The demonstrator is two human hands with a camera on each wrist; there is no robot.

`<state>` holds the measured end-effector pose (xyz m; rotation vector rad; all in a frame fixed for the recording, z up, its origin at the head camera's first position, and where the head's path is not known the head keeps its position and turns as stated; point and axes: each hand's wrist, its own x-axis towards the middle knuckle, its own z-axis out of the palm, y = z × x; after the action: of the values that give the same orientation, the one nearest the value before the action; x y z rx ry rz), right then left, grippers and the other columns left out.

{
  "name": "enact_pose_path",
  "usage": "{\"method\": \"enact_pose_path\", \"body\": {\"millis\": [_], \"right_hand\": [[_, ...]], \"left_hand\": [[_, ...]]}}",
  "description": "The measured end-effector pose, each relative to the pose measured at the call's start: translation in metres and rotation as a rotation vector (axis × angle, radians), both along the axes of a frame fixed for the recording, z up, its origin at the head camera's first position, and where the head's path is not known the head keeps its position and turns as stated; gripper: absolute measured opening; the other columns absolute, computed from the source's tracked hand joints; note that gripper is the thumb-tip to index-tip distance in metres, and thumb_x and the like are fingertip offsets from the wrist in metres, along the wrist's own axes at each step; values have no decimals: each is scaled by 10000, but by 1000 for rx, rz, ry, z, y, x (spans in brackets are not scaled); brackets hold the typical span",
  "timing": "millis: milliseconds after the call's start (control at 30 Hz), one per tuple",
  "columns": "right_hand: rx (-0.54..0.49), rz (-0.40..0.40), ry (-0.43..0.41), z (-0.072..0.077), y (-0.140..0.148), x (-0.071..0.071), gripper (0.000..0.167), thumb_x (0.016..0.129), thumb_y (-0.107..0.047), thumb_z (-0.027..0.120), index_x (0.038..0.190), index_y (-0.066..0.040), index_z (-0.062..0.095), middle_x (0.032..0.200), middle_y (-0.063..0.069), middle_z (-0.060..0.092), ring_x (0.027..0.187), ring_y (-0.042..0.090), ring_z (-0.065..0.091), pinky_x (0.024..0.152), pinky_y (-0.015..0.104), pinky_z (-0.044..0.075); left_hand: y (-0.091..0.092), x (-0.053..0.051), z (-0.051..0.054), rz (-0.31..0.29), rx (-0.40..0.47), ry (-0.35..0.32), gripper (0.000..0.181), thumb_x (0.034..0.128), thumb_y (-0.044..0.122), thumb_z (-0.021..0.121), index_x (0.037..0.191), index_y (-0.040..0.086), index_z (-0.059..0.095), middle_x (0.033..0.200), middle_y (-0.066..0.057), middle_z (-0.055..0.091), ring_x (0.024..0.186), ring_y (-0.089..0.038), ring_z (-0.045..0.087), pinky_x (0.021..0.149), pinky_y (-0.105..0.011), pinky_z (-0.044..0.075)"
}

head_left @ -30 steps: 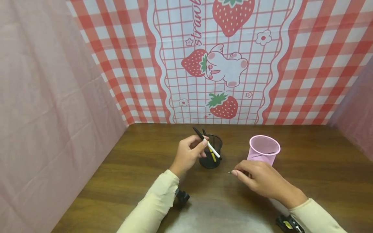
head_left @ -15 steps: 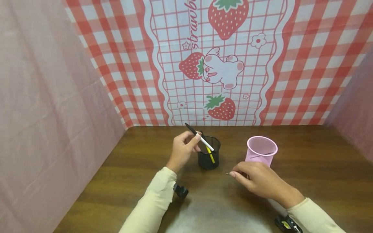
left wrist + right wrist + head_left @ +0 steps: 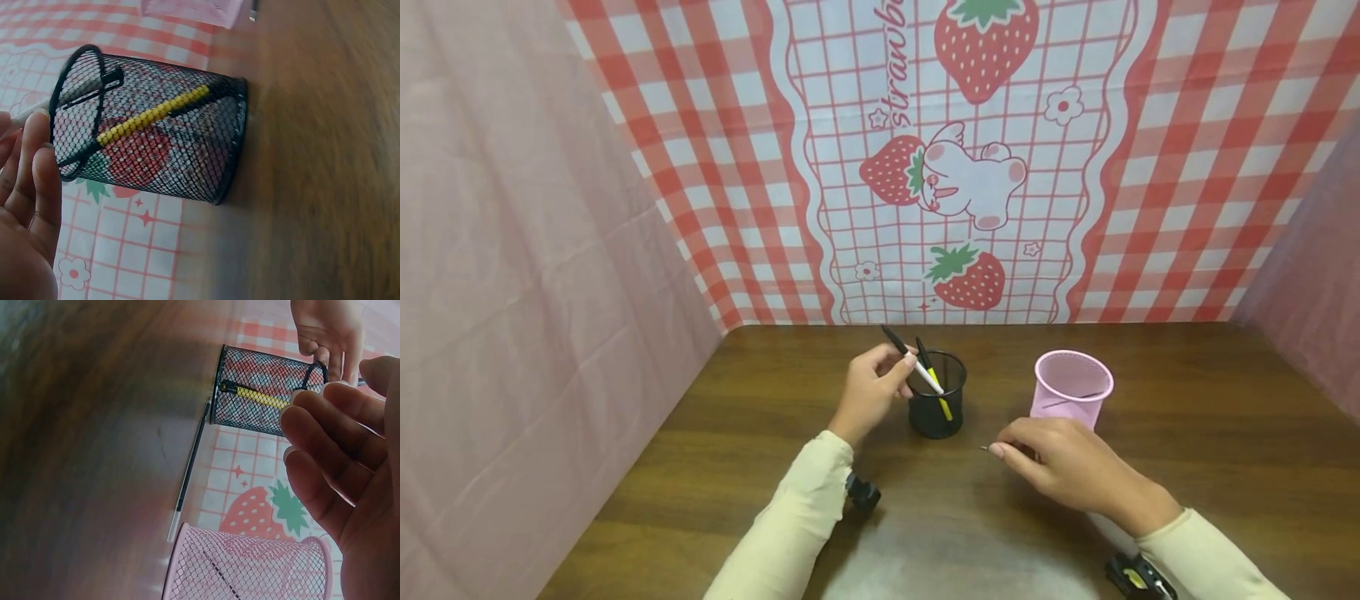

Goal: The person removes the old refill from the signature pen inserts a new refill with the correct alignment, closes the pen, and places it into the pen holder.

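My left hand (image 3: 868,392) pinches a white pen (image 3: 927,376) with a black upper part, tilted over the black mesh pen cup (image 3: 934,423). Its lower end reaches inside the rim; through the mesh in the left wrist view a dark clip shows there. A yellow-and-black pen (image 3: 153,117) leans inside that cup. My right hand (image 3: 1060,462) hovers in front of the pink mesh cup (image 3: 1063,408), fingers loosely bent and holding nothing. In the right wrist view a thin dark pen refill (image 3: 194,459) lies on the table between both cups, mostly hidden behind this hand in the head view.
A thin dark stick (image 3: 220,573) leans inside the pink cup. The brown wooden table (image 3: 760,500) meets a checkered strawberry cloth (image 3: 752,208) at the back. Pale pink cloth hangs on the left and right sides.
The left hand has moved slightly left, then lowered the white pen so its end sits within the black cup's rim. The right hand has stayed almost still. The head view shifted slightly.
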<state>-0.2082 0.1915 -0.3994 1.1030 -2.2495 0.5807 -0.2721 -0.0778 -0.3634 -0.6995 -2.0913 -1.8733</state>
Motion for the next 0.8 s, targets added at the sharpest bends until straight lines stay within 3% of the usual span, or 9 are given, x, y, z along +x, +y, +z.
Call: {"method": "enact_pose_path", "body": {"millis": [233,433,567,667,800], "right_hand": [[16,-6,-2,0,-1,0,120,860,-164,776,907,-245,702,819,-221,625,708,-77,550,612,167,475],[28,-21,-8,0,0,1,120,862,-172,775,899,-257,698,816,-230,616,700,-78,541,604,177,470],[37,-24,-4,0,-1,1,117,863,-178,774,896,-260,697,816,-232,616,698,-76,542,599,186,470],[42,-22,3,1,-1,1,116,863,-179,772,893,-259,695,817,-230,617,698,-73,546,596,193,473],[47,-18,4,1,-2,1,109,864,-178,770,894,-253,696,819,-225,620,697,-71,549,595,196,476]], "left_hand": [[2,0,-2,0,-57,19,190,962,20,643,1057,-140,676,829,-289,684,532,-531,534,524,-618,509],[4,0,-3,39,-108,28,177,959,31,655,1041,-122,690,783,-270,680,487,-403,562,532,-634,505],[4,2,-2,45,-129,31,169,953,17,658,1031,-129,690,765,-278,671,520,-486,575,517,-584,527],[3,3,-2,42,-142,38,168,950,4,656,1046,-131,688,796,-276,682,543,-524,575,478,-421,544],[3,4,-1,37,-155,46,179,946,-12,651,1073,-134,681,856,-265,698,547,-509,583,457,-216,482]]}}
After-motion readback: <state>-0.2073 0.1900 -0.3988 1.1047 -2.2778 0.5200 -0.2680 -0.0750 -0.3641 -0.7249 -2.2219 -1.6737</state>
